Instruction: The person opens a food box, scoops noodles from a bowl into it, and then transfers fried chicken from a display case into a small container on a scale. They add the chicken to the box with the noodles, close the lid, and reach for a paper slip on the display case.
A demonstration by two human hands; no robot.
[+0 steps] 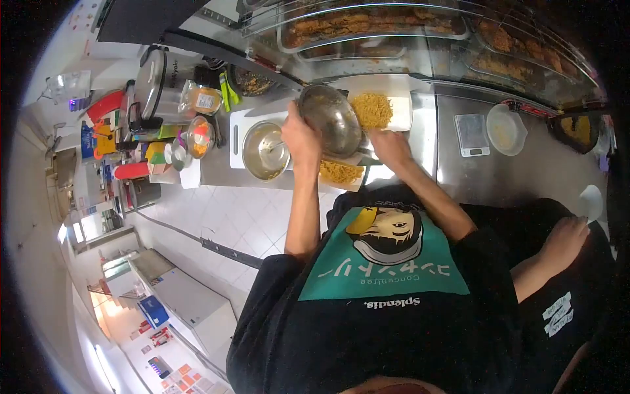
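Note:
My left hand grips the rim of a round metal bowl, which is tipped on its side so that its stained inside shows. A white paper box with yellow noodles stands right of the bowl. At that box's near edge, my right hand is closed, and I cannot make out what its fingers hold. A second box of noodles lies below the tilted bowl, partly covered by it. Left of my left hand, another metal bowl rests on a white board.
A co-worker's hand at the right holds something white. A small scale and a white tub sit on the steel counter. Behind is a glass display of food trays. Containers and a steel pot crowd the left.

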